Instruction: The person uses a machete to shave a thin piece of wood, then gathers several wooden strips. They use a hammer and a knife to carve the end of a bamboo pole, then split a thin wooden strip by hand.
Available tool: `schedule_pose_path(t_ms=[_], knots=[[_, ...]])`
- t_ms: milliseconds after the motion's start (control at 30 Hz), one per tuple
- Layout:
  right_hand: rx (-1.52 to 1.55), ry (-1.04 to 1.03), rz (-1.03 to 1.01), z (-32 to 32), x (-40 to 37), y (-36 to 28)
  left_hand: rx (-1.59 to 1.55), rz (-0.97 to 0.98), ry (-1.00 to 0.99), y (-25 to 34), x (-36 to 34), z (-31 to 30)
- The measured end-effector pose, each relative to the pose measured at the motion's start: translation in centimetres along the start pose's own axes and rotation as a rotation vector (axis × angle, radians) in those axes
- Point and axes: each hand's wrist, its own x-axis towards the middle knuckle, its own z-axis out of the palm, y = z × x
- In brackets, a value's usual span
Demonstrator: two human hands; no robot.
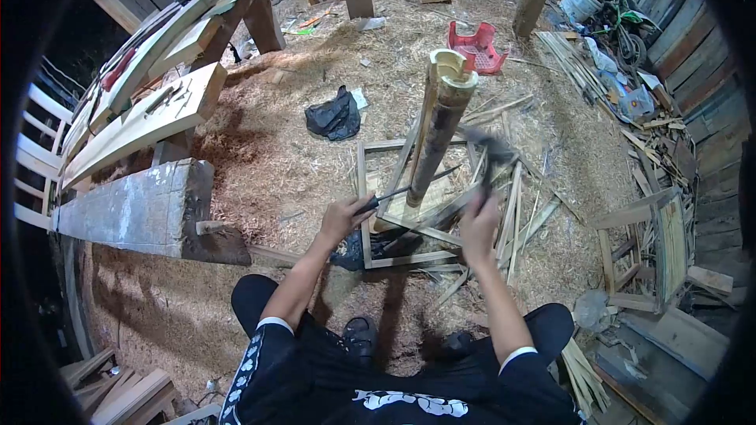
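Note:
My left hand (340,220) is closed around the dark handle of a long-bladed knife (398,192). Its thin blade points right and crosses the lower part of a bamboo pole (441,126) in this view. The pole stands tilted, its cut open end up and a split strip along its left side. In my right hand (479,228) is a hammer (491,159), head up, smeared by motion, just right of the pole. Around the pole's foot lies a rectangular wooden frame (361,181) among loose wood strips (510,220).
Wood shavings cover the ground. A thick timber beam (126,208) and a workbench plank (150,126) stand at left. Beyond the pole are a black plastic bag (334,115) and a red plastic stool (482,46). Scrap wood (642,244) lies along the right wall.

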Motion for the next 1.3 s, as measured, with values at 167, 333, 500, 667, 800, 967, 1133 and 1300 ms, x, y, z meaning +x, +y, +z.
schedule_pose_path(t_ms=[167, 333, 500, 667, 800, 967, 1133, 1300], knots=[[-0.339, -0.381, 0.066, 0.3, -0.6, 3.2, 0.075, 0.143, -0.01, -0.1, 0.3, -0.3], [-0.055, -0.241, 0.097, -4.8, 3.7, -5.4, -0.059, 0.045, 0.02, -0.1, 0.6, -0.2], [-0.236, -0.284, -0.052, 2.6, -1.5, 6.7, 0.05, -0.056, -0.032, -0.6, 1.5, -0.5], [-0.256, -0.514, 0.224, -0.3, -1.4, 4.6, -0.241, -0.19, -0.048, -0.7, 2.3, 0.8], [-0.144, -0.338, 0.177, -3.2, 3.1, -0.9, -0.154, -0.208, -0.055, 0.8, 3.9, -1.4], [-0.089, -0.218, 0.15, -4.0, 4.1, -0.7, 0.025, -0.136, -0.227, 2.4, 6.4, -2.4], [0.039, 0.068, 0.104, 0.0, 2.5, 2.0, 0.043, -0.062, -0.207, 1.9, 5.9, -1.9], [-0.203, -0.387, 0.291, 1.2, -1.9, 10.2, 0.128, -0.043, -0.228, 3.3, 5.5, -1.8]])
